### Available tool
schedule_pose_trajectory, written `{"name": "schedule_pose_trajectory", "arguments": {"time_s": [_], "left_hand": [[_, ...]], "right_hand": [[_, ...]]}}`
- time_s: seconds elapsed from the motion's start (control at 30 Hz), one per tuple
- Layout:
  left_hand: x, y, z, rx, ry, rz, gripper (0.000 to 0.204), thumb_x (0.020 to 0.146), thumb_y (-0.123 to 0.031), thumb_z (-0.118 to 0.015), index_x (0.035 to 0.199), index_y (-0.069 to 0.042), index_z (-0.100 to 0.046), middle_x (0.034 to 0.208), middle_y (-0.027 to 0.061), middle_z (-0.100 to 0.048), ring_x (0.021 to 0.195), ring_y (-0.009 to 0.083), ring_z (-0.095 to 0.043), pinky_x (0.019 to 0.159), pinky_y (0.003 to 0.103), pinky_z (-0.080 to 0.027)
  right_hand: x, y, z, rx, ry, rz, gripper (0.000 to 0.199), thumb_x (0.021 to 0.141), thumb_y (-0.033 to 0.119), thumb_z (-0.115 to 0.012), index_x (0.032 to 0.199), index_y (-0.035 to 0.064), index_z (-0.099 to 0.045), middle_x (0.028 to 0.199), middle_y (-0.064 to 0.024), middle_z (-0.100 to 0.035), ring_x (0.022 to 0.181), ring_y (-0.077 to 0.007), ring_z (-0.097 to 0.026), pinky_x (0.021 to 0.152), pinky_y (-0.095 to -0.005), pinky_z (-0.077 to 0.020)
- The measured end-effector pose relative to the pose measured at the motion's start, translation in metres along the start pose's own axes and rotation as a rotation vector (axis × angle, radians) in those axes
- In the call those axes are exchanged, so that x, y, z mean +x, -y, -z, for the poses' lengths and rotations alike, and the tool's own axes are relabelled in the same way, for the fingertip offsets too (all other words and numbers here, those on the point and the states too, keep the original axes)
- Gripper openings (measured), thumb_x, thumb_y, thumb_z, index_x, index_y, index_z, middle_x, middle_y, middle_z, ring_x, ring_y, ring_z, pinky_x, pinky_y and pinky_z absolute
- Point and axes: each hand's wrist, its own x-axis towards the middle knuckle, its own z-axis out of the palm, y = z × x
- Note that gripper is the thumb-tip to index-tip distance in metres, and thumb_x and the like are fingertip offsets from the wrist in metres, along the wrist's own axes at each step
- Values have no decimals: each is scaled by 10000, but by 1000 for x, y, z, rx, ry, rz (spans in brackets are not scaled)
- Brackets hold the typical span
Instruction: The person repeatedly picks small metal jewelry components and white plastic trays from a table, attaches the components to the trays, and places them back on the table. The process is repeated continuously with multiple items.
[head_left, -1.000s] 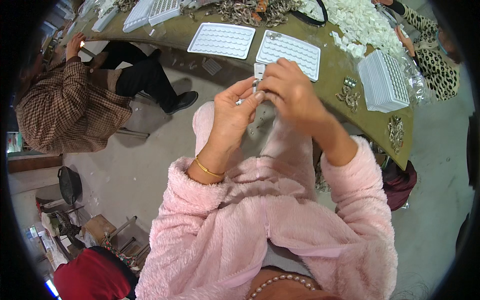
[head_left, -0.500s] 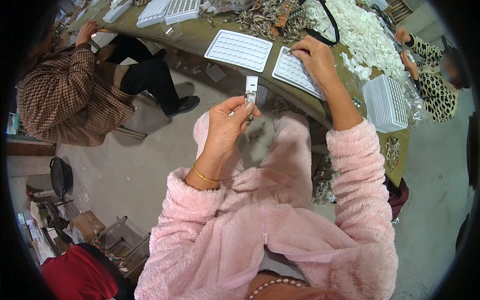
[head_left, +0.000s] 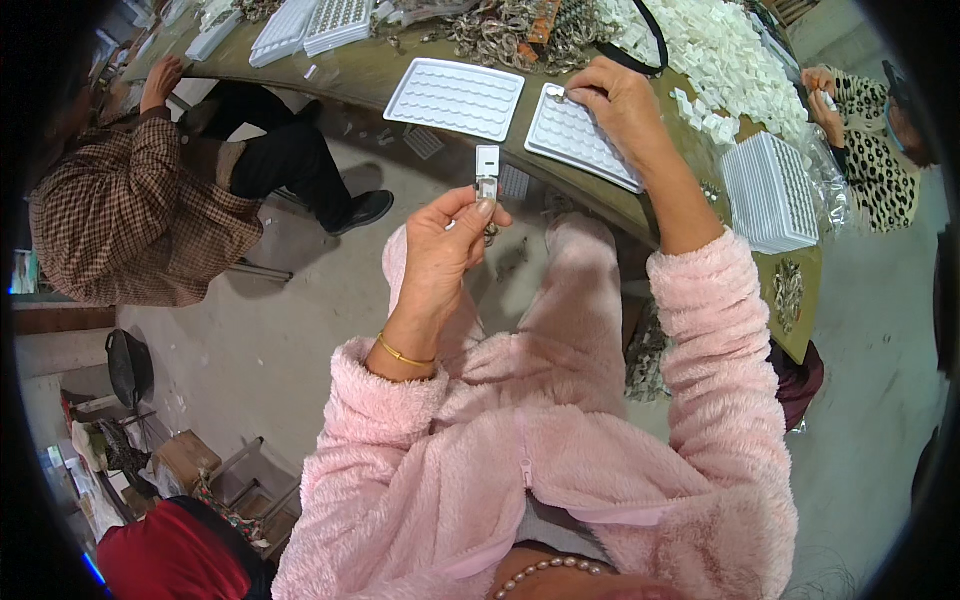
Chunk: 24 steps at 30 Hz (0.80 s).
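My left hand [head_left: 447, 243] is raised over my lap and pinches a small white and metal clip piece [head_left: 487, 172] between thumb and fingers. My right hand [head_left: 618, 97] reaches out to the olive table [head_left: 390, 72] and presses a tiny metal part [head_left: 556, 96] onto the upper corner of a white dimpled tray [head_left: 585, 140]. A second white dimpled tray [head_left: 455, 98] lies just to its left. Both sleeves are fluffy pink.
A heap of white plastic pieces [head_left: 720, 45] and a tangle of metal parts [head_left: 500, 30] lie at the table's back. A stack of white trays [head_left: 775, 190] sits at the right. A person in a checked jacket [head_left: 130, 215] sits left; another in a spotted sleeve [head_left: 875, 150] works at the right.
My right hand left the left hand, stretched out to the tray on the table and now rests at its upper corner. My left hand stayed raised with the clip piece.
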Motion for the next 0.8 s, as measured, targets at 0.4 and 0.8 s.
{"name": "schedule_pose_trajectory", "arguments": {"time_s": [0.4, 0.8], "left_hand": [[-2, -1, 0, -25, 4, -3, 196, 945, -110, -636, 1073, 37, -658, 834, 76, -693, 471, 4, -356, 414, 174, -256], [-4, -4, 0, 13, -6, -8, 223, 952, -120, -626, 1109, 31, -670, 841, 65, -696, 472, 5, -364, 425, 171, -265]], "right_hand": [[3, -1, -4, 8, -20, -35, 113, 793, 135, -724, 900, 99, -724, 900, -78, -677, 873, -296, -656, 771, -377, -504], [5, 5, -5, 132, 19, 57, 177, 811, 17, -700, 986, -3, -681, 843, -95, -614, 778, -220, -612, 725, -292, -475]]}}
